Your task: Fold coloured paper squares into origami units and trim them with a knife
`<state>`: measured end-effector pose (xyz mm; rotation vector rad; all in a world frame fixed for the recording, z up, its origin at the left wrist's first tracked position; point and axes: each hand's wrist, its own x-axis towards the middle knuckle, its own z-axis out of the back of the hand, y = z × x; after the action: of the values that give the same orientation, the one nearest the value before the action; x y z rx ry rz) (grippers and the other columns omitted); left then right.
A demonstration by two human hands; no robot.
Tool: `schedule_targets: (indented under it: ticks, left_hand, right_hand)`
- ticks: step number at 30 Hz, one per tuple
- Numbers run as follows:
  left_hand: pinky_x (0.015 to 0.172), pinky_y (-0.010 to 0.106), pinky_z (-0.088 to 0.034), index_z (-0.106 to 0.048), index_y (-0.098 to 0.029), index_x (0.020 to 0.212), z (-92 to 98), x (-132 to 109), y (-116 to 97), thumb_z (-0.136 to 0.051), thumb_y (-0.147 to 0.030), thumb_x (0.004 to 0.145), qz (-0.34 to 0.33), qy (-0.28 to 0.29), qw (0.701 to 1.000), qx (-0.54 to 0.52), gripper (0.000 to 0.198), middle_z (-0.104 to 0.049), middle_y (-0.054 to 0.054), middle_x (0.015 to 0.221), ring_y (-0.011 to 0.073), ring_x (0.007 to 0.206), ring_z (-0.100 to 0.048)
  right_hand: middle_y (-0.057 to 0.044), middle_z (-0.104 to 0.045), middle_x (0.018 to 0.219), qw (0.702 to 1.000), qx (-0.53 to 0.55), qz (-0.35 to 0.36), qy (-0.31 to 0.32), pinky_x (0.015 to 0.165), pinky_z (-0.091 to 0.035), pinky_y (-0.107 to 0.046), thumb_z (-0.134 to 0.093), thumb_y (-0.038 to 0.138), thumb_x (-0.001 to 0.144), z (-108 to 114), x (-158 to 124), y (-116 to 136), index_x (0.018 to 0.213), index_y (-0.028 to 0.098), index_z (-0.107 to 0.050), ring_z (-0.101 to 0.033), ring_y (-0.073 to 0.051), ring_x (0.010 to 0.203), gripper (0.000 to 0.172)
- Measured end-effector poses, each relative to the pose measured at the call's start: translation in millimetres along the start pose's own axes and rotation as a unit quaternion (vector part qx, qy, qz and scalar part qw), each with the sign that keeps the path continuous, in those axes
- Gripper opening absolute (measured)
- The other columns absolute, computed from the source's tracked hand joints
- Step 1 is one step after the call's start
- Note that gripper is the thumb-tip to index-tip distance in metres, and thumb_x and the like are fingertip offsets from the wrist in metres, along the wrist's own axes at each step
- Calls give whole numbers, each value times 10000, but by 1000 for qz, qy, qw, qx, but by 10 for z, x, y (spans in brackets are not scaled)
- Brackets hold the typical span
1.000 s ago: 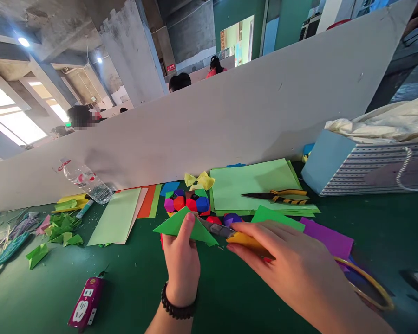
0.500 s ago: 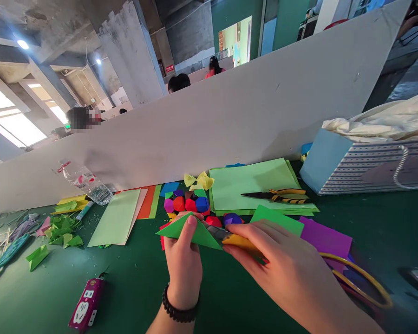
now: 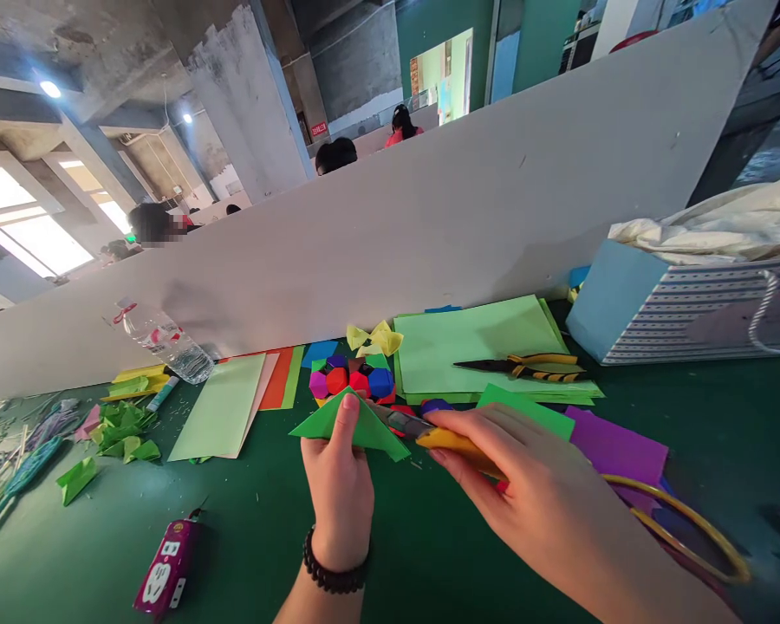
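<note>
Left hand [image 3: 338, 485] pinches one green paper triangle [image 3: 357, 431]; right hand [image 3: 533, 494] clamps one yellow knife [image 3: 445, 438], blade since drawn back rightward.

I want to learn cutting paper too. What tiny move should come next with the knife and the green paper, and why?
Probably slide the blade a little way along the paper's edge, slowly. The right hand grips the yellow knife, whose blade tip sits at the right edge of the green paper triangle, and the left hand holds that triangle with its thumb on top.

left grip [image 3: 338, 490] | wrist: black beaded bracelet [image 3: 334, 576] | beads round, glossy | forearms bare
</note>
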<state>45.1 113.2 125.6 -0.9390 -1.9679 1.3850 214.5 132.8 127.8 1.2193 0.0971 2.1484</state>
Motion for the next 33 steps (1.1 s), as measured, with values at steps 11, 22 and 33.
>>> schedule_targets:
  ticks: [11, 22, 33]
  left_hand:
    - [414, 181, -377, -697, -157, 624, -88, -54, -145, -845, -419, 645, 9, 0, 999, 36, 301, -522, -40, 508, 65, 449, -423]
    - [402, 208, -387, -696, -170, 668, -10, -1, -95, -828, -421, 668, 14, 0, 999, 41, 283, -518, -40, 477, 105, 453, -500]
    - [451, 218, -395, -647, -169, 614, -60, -48, 30, -818, -448, 690, 38, 21, 999, -9, 337, -544, -33, 543, 104, 503, -541]
  right_hand:
    - [-55, -689, 803, 1000, -16, 5, -14, 583, -543, -268, -480, 212, 963, -19, 11, 52, 1064, 185, -589, -674, -182, 733, 152]
    - [-49, -674, 800, 1000, -9, 4, 4, 575, -537, -266, -472, 222, 971, 2, -7, -17, 1064, 191, -581, -665, -175, 726, 147]
    - [-49, -689, 845, 1000, 8, -22, 3, 607, -549, -272, -480, 263, 976, -28, -11, -40, 1058, 212, -584, -670, -183, 768, 142]
